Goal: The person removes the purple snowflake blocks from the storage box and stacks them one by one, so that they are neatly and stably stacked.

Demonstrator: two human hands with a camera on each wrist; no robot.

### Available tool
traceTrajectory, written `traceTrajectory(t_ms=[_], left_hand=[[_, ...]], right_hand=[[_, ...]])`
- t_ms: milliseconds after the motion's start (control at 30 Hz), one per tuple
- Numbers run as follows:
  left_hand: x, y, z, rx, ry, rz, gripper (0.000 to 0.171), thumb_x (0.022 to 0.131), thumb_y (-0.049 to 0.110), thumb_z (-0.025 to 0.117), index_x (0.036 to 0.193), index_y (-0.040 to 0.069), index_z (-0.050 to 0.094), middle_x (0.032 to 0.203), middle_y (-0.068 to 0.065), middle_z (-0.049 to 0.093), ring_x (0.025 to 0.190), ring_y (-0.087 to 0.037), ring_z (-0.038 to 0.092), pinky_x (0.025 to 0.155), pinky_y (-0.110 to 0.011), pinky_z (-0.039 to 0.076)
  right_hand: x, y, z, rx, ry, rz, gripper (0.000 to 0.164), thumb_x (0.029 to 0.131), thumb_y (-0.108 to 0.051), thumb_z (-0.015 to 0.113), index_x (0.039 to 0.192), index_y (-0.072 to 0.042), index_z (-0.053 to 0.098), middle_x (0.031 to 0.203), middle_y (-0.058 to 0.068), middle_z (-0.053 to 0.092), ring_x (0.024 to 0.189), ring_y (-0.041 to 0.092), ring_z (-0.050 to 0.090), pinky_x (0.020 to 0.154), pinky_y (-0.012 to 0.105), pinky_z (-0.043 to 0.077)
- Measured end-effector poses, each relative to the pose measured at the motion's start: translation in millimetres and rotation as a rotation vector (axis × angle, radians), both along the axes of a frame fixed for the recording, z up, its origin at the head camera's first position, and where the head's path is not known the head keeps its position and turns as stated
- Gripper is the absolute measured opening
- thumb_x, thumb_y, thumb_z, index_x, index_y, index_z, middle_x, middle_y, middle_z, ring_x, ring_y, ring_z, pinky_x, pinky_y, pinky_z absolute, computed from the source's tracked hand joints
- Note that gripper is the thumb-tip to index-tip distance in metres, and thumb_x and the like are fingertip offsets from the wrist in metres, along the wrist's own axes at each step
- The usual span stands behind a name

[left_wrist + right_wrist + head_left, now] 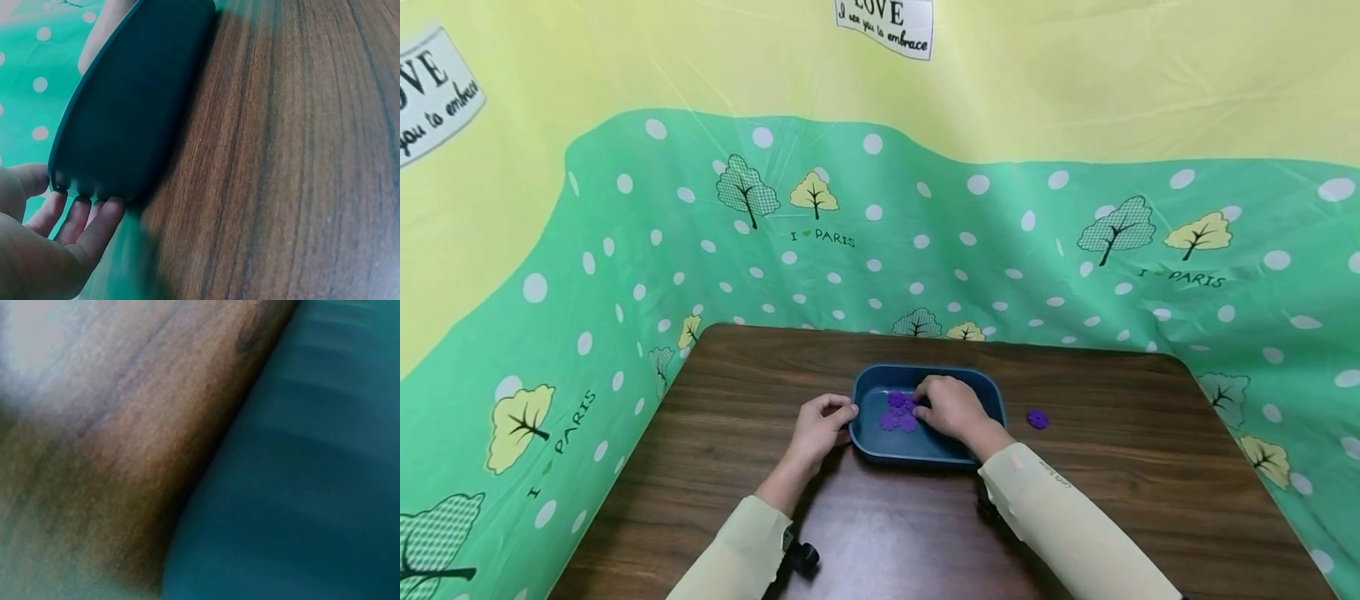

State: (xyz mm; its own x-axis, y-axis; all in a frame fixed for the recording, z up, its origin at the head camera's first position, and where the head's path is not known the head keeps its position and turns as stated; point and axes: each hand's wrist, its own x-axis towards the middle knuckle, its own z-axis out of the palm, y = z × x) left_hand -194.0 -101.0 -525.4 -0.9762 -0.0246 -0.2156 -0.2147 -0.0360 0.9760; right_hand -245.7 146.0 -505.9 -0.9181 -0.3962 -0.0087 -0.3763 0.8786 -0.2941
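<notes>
A dark blue tray [868,446] stands on the table with several flat purple pieces [891,421] clustered on its floor; they look like small scalloped discs. My left hand [822,427] grips the tray's left end. In the left wrist view, the thumb is at the rim and the fingertips [112,206] touch the outer wall below it. My right hand [955,407] reaches in over the tray's right side, with thumb and forefinger at either edge of a purple piece on the right of the cluster. The right wrist view shows only the tray's outer wall [300,487].
Another purple piece [1037,418] lies on the brown wooden table [1105,467], to the right of the tray. Behind and to the left hangs a green and yellow printed cloth [955,242], reaching the table's edges.
</notes>
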Motion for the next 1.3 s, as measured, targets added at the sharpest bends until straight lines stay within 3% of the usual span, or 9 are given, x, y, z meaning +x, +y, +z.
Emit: traceTrajectory(t_ms=[500, 867, 1300], left_hand=[[0.9, 2, -0.1, 0.014, -0.011, 0.012, 0.032, 0.096, 0.011, 0.070, 0.120, -0.009, 0.065, 0.095, -0.003, 0.065, 0.086, -0.018, 0.064, 0.068, -0.033, 0.062], [4.5, 4, 2.8, 0.034, 0.005, 0.017, 0.033, 0.095, 0.011, 0.071, 0.119, -0.010, 0.065, 0.093, -0.003, 0.065, 0.083, -0.015, 0.064, 0.067, -0.033, 0.062], [5.8, 4, 3.9, 0.016, 0.003, 0.015, 0.032, 0.096, 0.013, 0.071, 0.120, -0.009, 0.065, 0.095, -0.003, 0.066, 0.087, -0.017, 0.065, 0.069, -0.033, 0.062]], right_hand=[[-1.6, 5, -1.9, -0.057, 0.001, -0.002, 0.020, 0.093, -0.026, 0.077, 0.110, -0.016, 0.079, 0.118, 0.002, 0.073, 0.114, 0.026, 0.067, 0.099, 0.047, 0.056], [-1.7, 11, -0.7, -0.172, -0.024, 0.018, 0.017, 0.090, -0.017, 0.079, 0.106, -0.011, 0.079, 0.108, 0.003, 0.072, 0.093, 0.016, 0.067, 0.083, 0.038, 0.059], [0.7, 26, 7.6, -0.231, 0.022, 0.082, 0.016, 0.090, -0.015, 0.079, 0.105, -0.009, 0.078, 0.106, 0.001, 0.070, 0.092, 0.015, 0.065, 0.081, 0.037, 0.058]])
